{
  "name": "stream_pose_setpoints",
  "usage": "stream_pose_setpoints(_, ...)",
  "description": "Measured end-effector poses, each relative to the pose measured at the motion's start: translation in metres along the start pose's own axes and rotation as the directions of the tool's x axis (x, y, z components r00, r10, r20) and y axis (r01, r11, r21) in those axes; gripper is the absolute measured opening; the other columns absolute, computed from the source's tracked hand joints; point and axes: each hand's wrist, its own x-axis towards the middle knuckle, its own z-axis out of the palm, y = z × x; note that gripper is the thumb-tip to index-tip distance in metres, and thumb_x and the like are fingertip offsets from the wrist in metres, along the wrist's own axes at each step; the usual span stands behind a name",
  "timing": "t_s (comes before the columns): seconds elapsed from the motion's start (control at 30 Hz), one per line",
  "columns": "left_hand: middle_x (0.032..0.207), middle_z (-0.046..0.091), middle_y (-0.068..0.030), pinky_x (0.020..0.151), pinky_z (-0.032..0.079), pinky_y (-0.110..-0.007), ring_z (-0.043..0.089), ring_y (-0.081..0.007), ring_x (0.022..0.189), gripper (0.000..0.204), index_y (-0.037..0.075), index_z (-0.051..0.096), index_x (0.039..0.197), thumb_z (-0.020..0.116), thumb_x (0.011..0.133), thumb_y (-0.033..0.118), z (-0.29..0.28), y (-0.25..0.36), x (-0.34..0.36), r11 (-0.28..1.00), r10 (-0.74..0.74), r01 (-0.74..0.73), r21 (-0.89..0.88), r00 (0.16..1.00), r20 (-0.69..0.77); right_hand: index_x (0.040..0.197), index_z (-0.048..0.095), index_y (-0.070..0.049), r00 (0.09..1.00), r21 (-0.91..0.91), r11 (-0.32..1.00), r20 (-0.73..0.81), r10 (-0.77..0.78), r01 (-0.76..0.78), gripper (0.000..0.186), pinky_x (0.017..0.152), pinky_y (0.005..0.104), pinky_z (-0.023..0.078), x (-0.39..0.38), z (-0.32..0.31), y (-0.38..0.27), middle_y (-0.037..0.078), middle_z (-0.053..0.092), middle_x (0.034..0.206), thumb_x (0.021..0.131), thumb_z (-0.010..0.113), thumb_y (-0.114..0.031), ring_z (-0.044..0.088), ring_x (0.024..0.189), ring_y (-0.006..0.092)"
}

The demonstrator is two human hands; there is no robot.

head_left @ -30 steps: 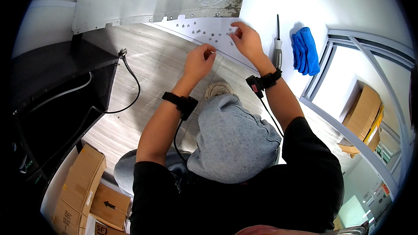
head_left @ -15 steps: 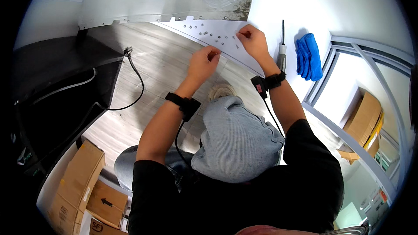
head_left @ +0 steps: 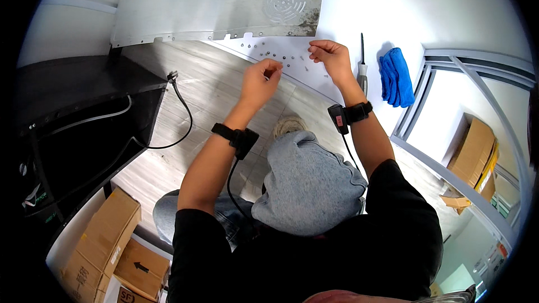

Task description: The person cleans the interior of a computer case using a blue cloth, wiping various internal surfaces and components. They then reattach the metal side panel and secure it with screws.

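Note:
Over the near edge of the white tabletop (head_left: 359, 5), my left hand (head_left: 260, 82) has thumb and forefinger brought together; whatever is between them is too small to make out. My right hand (head_left: 333, 59) hovers above the tabletop, its fingertips curled to the thumb, and any small part in them cannot be made out. Between the hands and a metal panel, several small screws (head_left: 275, 55) lie scattered. The grey sheet-metal panel (head_left: 196, 5) has a round vent pattern and a stained corner. Right of my right hand lies a screwdriver (head_left: 362, 73) with a grey handle.
A folded blue cloth (head_left: 396, 77) lies right of the screwdriver. On the left stands a black cabinet (head_left: 73, 78), with a plug and black cable (head_left: 190, 113) hanging beside it. Cardboard boxes (head_left: 106, 235) are at lower left. A grey metal frame (head_left: 449, 171) stands at right.
My right hand's fingers have straightened somewhat and reach further left above the tabletop. My left hand stays in its pinch near the edge. The whole view has shifted slightly.

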Motion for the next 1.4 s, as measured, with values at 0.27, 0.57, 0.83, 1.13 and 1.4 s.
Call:
stream_pose_setpoints(0.27, 0.087, 0.066, -0.0011, 0.071, 0.048, -0.023, 0.059, -0.0076, 0.076, 0.013, 0.002, 0.066, 0.103, 0.061, 0.093, 0.009, 0.007, -0.007, -0.004, 0.998, -0.047, 0.05, -0.027, 0.993, 0.104, 0.086, 0.067, 0.001, 0.98, -0.032, 0.985, 0.118, -0.162, 0.167, 0.004, 0.066, 0.0236, 0.049, -0.02, 0.01, 0.0, 0.004, 0.068, 0.083, 0.084, 0.07, 0.002, 0.061, 0.071, 0.0109)
stream_pose_setpoints(0.57, 0.088, 0.066, 0.0008, 0.066, 0.045, -0.022, 0.058, -0.0072, 0.077, 0.02, 0.005, 0.066, 0.109, 0.054, 0.1, 0.019, 0.016, 0.004, 0.007, 0.918, -0.138, 0.217, -0.331, 0.96, 0.245, 0.085, 0.069, 0.0, 0.91, -0.394, 0.828, 0.278, -0.306, 0.399, 0.01, 0.065, 0.0275, 0.05, -0.033, 0.018, -0.021, 0.008, 0.069, 0.08, 0.078, 0.075, -0.004, 0.062, 0.069, 0.0168)
stream_pose_setpoints(0.83, 0.086, 0.066, 0.0011, 0.068, 0.047, -0.025, 0.058, -0.0082, 0.076, 0.013, 0.004, 0.067, 0.104, 0.061, 0.092, 0.007, 0.024, -0.033, 0.012, 0.97, -0.182, 0.201, -0.138, 0.973, 0.139, 0.084, 0.07, -0.003, 0.886, -0.666, 0.622, 0.133, -0.443, 0.411, 0.007, 0.069, 0.0363, 0.051, -0.004, -0.008, 0.012, 0.011, 0.068, 0.082, 0.078, 0.073, -0.006, 0.064, 0.076, 0.0283)
stream_pose_setpoints(1.13, 0.083, 0.067, -0.0031, 0.071, 0.049, -0.026, 0.06, -0.0109, 0.075, 0.015, 0.002, 0.068, 0.101, 0.064, 0.088, 0.009, 0.032, -0.02, 0.006, 0.983, -0.161, 0.151, 0.104, 0.982, 0.098, 0.082, 0.069, -0.005, 0.814, -0.74, 0.489, 0.135, -0.564, 0.462, 0.006, 0.072, 0.0387, 0.049, 0.003, -0.006, 0.037, 0.009, 0.063, 0.082, 0.076, 0.07, -0.005, 0.058, 0.083, 0.0308)
stream_pose_setpoints(1.4, 0.08, 0.066, -0.0022, 0.069, 0.048, -0.026, 0.058, -0.0099, 0.073, 0.015, 0.002, 0.068, 0.101, 0.065, 0.088, 0.009, 0.036, -0.027, 0.007, 0.982, -0.177, 0.169, 0.082, 0.979, 0.1, 0.087, 0.07, -0.008, 0.827, -0.772, 0.446, 0.176, -0.534, 0.453, 0.011, 0.074, 0.0387, 0.05, 0.0, 0.001, 0.024, 0.007, 0.062, 0.083, 0.076, 0.073, -0.01, 0.058, 0.085, 0.0284)
